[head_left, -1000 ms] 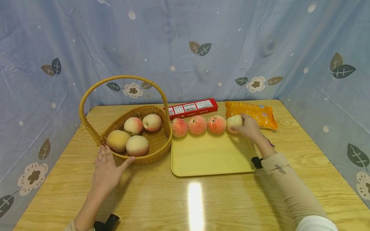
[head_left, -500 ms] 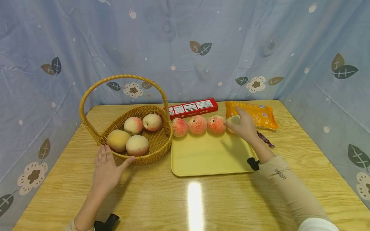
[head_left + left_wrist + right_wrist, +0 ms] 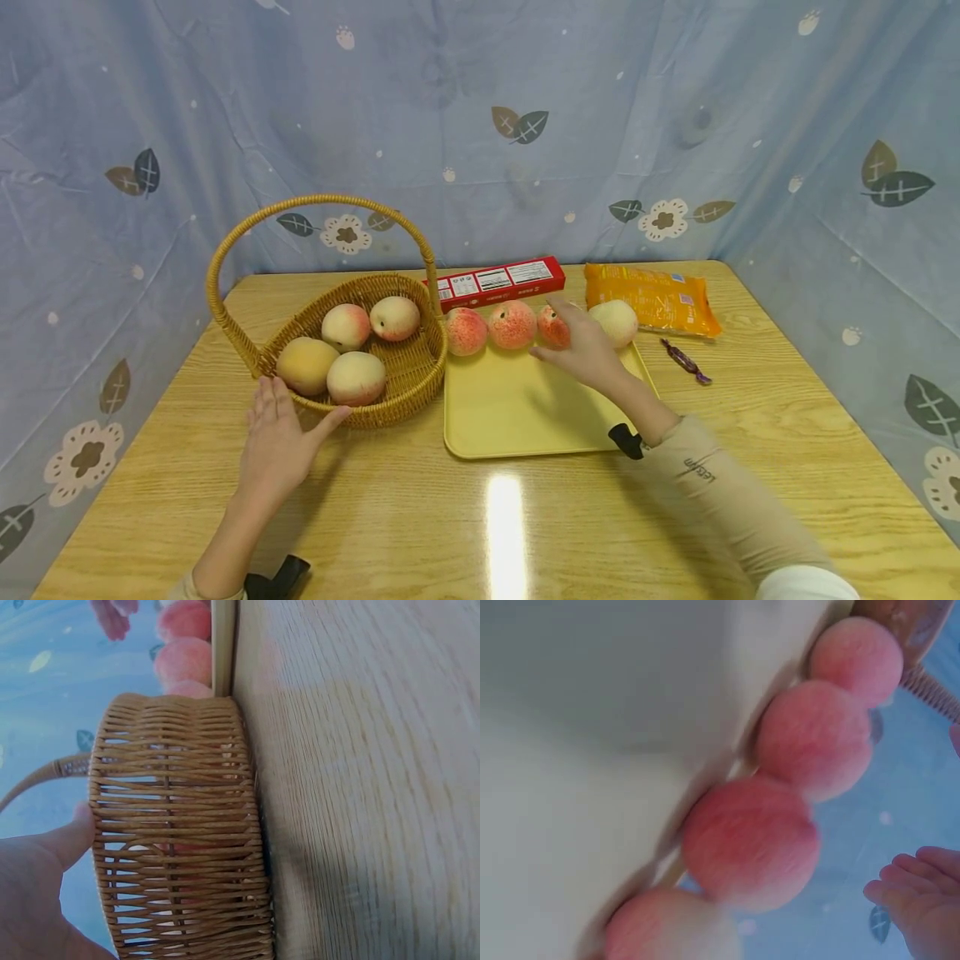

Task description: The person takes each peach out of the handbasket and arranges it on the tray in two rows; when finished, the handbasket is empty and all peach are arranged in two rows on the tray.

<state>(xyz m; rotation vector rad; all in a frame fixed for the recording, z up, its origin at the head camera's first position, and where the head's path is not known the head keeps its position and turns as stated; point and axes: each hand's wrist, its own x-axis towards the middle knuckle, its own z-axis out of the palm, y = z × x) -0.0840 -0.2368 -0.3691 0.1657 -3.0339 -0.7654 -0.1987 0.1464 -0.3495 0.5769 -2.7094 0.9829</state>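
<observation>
My left hand [image 3: 277, 446] rests its fingertips and thumb on the near rim of a wicker basket [image 3: 405, 408], fingers straight. Inside lie several peaches, among them a yellow one [image 3: 306, 367] and a pale one [image 3: 356, 379]. A row of peaches lines the back edge of a yellow tray [image 3: 495, 417]. Over this tray hovers my right hand [image 3: 588, 350], fingers extended, nothing held. It partly hides a red peach [image 3: 551, 329]; to its left are two more red peaches, to its right a whitish peach [image 3: 617, 323]. In the left wrist view, the left thumb [image 3: 71, 836] touches the basket's side.
A red box [image 3: 498, 283] lies behind the tray. At the back right is an orange packet [image 3: 652, 298], with a purple-wrapped candy [image 3: 686, 361] in front of it. The basket's tall handle [image 3: 322, 200] arches upward. A blue patterned curtain [image 3: 450, 125] surrounds the wooden table.
My right hand has let go of the whitish peach and moved left along the row, leaving that peach at the tray's back right corner. My left hand has stayed on the basket.
</observation>
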